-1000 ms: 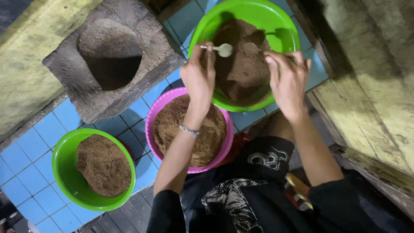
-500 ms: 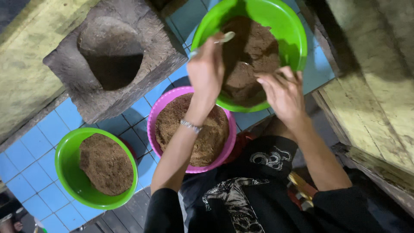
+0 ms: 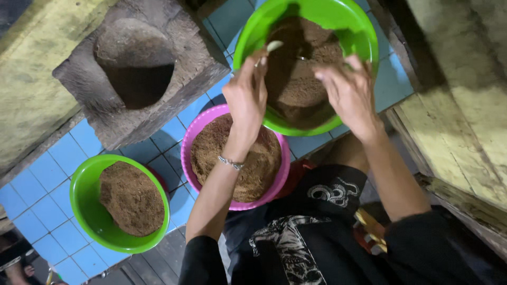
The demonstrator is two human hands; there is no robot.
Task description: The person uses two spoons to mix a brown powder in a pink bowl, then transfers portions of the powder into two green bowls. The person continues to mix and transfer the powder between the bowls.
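Since the camera looks straight down, nearest is the person's lap in dark printed clothing (image 3: 296, 248), sitting over a blue tiled floor (image 3: 47, 190).

At about 8 o'clock sits a small round green plastic bowl (image 3: 87, 203) with a packed mound of brown powder, nobody touching it. Dead centre, just beyond the knees, a round pink plastic basin (image 3: 190, 142) is heaped with the same brown stuff, looking pretty full.

Further out at 12 o'clock is the big green plastic basin (image 3: 348, 21), where the work is. The brown powder in it (image 3: 303, 79) only covers part of the bottom, with bare green wall showing on the far side, so I'd guess two containers are done and this one is the bit left.

The left hand (image 3: 248, 97) is closed around a small pale spoon (image 3: 273, 46), wrist bracelet showing, hovering over the near rim. The right hand (image 3: 348, 92) is empty, fingers spread and loosely curled over the powder; can't tell if it touches.

At 10 o'clock, farthest off, a rough grey stone mortar block (image 3: 174, 63) has a hollow that looks empty, dark inside.
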